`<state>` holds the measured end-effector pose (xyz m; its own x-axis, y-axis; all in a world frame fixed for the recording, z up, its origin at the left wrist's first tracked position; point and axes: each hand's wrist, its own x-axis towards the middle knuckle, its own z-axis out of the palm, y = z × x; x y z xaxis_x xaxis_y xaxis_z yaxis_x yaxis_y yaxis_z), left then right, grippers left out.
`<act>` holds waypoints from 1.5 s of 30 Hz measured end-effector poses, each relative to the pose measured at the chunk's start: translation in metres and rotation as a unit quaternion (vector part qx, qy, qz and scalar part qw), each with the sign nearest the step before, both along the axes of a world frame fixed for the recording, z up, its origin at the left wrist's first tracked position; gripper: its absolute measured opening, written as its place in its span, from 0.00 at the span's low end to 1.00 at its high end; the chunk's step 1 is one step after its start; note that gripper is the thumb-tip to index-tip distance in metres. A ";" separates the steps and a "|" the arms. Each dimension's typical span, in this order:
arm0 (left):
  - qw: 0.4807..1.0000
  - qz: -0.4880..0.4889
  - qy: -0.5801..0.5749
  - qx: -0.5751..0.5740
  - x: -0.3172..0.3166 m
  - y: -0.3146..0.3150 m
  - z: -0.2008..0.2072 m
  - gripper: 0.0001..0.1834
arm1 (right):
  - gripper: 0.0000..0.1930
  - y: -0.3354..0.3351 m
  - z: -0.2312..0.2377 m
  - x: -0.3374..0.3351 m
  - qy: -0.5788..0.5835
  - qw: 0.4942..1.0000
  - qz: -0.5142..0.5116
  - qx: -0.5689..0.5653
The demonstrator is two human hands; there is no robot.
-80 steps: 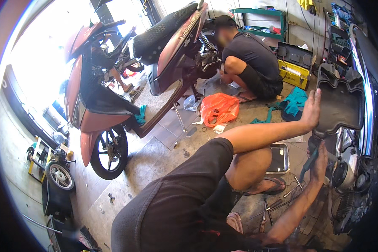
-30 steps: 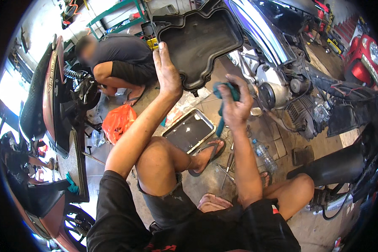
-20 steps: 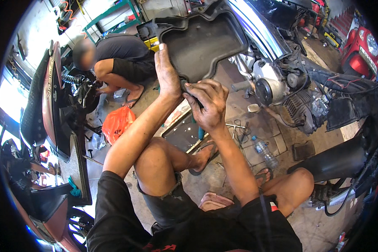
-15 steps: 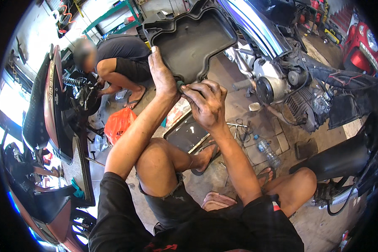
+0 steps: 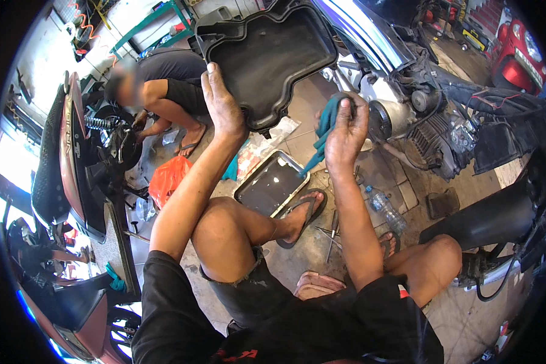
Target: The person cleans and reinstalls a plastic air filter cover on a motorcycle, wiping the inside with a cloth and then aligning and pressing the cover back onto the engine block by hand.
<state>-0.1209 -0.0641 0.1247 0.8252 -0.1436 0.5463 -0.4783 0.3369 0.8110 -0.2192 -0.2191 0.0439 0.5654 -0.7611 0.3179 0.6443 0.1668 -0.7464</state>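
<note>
My left hand (image 5: 225, 109) grips the lower left edge of a black plastic housing cover (image 5: 273, 54), its thumb and fingers partly hidden behind the rim. The cover is raised in front of me, its shallow hollow side toward me and its outline stepped. Beside it, to the right and apart from it, my right hand (image 5: 349, 130) is closed around a bunched teal cloth (image 5: 326, 124). A loose end of the cloth hangs down toward the floor.
On the floor lie a dark shallow tray (image 5: 258, 193), a plastic bottle (image 5: 385, 209), tools (image 5: 332, 236) and an orange-red bag (image 5: 170, 180). A partly stripped motorcycle (image 5: 428, 130) stands right. Left, another person (image 5: 173, 79) crouches by a maroon motorcycle (image 5: 73, 139).
My right hand has left the cover's lower edge and moved right, with the teal cloth now showing more fully. My left hand and the cover have shifted slightly left.
</note>
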 end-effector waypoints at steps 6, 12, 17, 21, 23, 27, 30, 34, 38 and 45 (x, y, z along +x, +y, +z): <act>0.962 0.194 -0.097 0.167 0.005 -0.017 -0.020 0.25 | 0.09 0.028 0.018 -0.009 -0.007 0.929 -0.144 -0.342; 0.973 0.198 -0.081 0.086 -0.003 -0.018 -0.002 0.24 | 0.10 0.053 0.004 -0.003 0.006 0.879 -0.120 -0.462; 0.953 0.241 -0.118 0.139 -0.008 -0.021 0.002 0.25 | 0.09 0.023 0.014 -0.009 0.057 0.877 -0.190 -0.438; 0.951 0.225 -0.127 0.168 -0.024 -0.026 0.004 0.24 | 0.10 0.028 0.027 -0.014 -0.003 0.891 -0.157 -0.426; 0.944 0.229 -0.142 0.193 -0.027 -0.025 0.003 0.25 | 0.10 0.040 0.019 -0.010 0.008 0.892 -0.102 -0.440; 0.936 0.236 -0.157 0.211 -0.024 -0.031 0.000 0.25 | 0.11 0.035 -0.010 0.004 0.058 0.849 -0.130 -0.509; 0.922 0.256 -0.120 0.263 -0.014 -0.020 -0.011 0.25 | 0.11 0.027 -0.002 -0.006 0.108 0.811 -0.174 -0.548; 0.933 0.230 -0.108 0.254 -0.018 -0.030 -0.006 0.29 | 0.09 0.018 0.019 -0.015 0.057 0.856 -0.183 -0.479; 0.938 0.219 -0.138 0.233 -0.022 -0.033 -0.008 0.28 | 0.10 0.032 -0.002 0.001 0.007 0.872 -0.090 -0.481; 0.912 0.241 -0.177 0.282 -0.025 -0.034 -0.013 0.26 | 0.07 0.024 0.017 -0.017 0.137 0.827 -0.235 -0.491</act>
<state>-0.1457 -0.0984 0.1115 0.6534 -0.1517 0.7416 -0.7258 -0.4041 0.5567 -0.2358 -0.1946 0.0605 0.4336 -0.3674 0.8228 0.2497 -0.8284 -0.5014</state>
